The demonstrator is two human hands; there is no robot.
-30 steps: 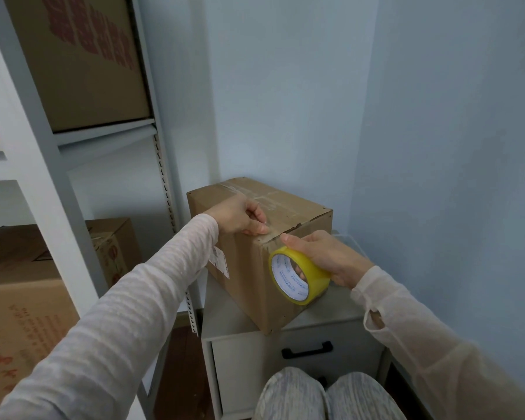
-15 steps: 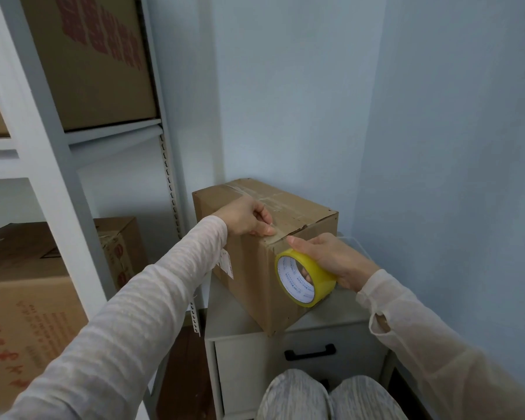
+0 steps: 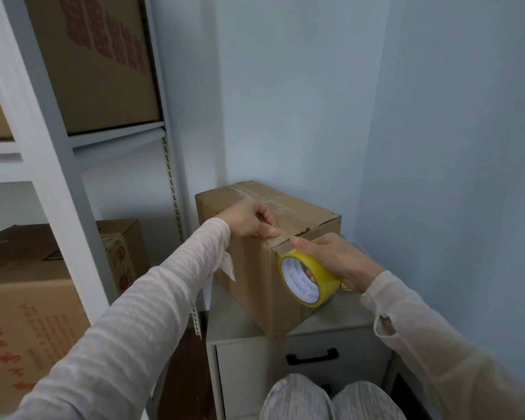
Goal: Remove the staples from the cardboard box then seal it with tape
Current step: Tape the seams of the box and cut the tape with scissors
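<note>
No text is readable; print on shelf boxes (image 3: 103, 56) and tape roll (image 3: 294, 287) is blurred.

Hard-to-see bits by the small brown cardboard box (image 3: 252, 289)

The left hand (image 3: 247, 219) covers some of its top edge, and the grey sleeve (image 3: 164, 301) hides part of the white paper label (image 3: 228, 265). Part of the right hand (image 3: 337, 259) is tucked inside the yellow roll of tape (image 3: 315, 268) (its blue writing is too small to read). The big brown cardboard box with red print (image 3: 22, 304) is cut off at the left.
</note>
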